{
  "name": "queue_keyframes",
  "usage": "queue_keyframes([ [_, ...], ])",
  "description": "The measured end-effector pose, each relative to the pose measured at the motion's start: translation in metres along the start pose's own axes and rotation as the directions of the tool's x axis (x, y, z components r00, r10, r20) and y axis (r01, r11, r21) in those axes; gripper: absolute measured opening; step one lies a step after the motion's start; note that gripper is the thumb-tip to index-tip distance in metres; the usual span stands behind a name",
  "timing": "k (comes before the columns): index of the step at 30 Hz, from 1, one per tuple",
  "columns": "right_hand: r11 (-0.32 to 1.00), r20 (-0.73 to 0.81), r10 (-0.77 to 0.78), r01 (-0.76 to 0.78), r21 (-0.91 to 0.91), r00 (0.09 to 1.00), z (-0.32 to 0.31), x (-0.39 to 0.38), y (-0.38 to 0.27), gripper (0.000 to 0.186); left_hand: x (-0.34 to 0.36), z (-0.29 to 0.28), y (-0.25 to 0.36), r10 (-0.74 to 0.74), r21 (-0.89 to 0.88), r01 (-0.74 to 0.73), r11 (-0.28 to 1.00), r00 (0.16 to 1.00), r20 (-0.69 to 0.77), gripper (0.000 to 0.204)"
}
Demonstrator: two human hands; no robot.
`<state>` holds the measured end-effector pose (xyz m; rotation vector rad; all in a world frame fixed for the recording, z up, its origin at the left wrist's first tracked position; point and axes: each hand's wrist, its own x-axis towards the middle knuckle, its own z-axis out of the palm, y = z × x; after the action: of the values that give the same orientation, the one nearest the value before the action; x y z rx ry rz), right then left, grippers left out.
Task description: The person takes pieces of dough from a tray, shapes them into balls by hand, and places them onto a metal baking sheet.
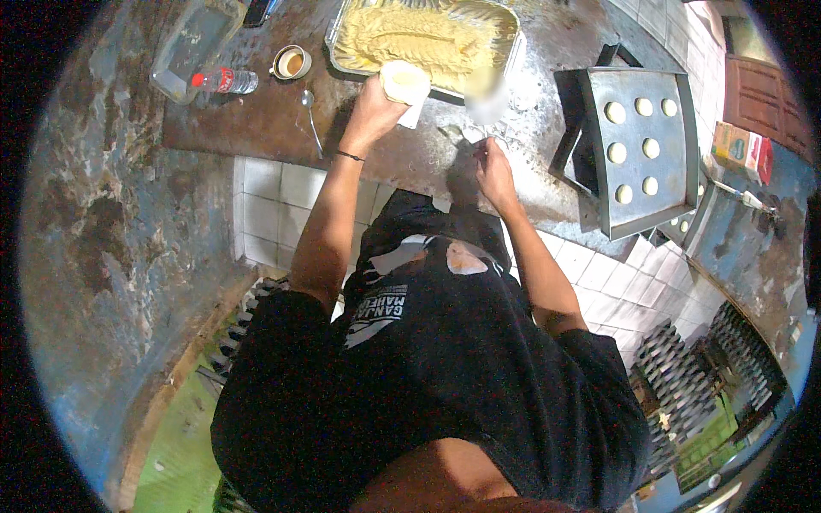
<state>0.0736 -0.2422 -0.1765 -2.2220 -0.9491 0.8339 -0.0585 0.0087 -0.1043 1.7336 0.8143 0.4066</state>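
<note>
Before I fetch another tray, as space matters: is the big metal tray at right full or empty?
Partly filled: seven pale rounds sit on the metal tray, with bare surface around them.

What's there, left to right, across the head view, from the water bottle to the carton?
Water bottle → cup → left hand → right hand → dark baking tray → carton.

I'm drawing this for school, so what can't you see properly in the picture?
All in the head view:
Tool in the right hand: blurred, so its exact shape is unclear.
Pale round thing: the left hand and its own top hide its underside.
Foil tray: far side cut off by the top edge.
Dark flat thing: also cut off there.
</note>
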Motion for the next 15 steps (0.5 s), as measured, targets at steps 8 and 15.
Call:
queue_keyframes([
  [8,0.881,-0.100,-0.456,0.464,0.087,0.884,-0.098,0.029,-0.081,0.078,-0.001,0.031,0.051,0.125,-0.015,-0.128,0.992,0.919,0.373,0.038],
  [15,0.888,0.073,-0.353,0.310,0.339,0.933,-0.194,0.025,-0.107,0.058,0.009,0.072,0.102,0.163,-0.110,-0.121,0.986,0.787,0.595,0.053],
])
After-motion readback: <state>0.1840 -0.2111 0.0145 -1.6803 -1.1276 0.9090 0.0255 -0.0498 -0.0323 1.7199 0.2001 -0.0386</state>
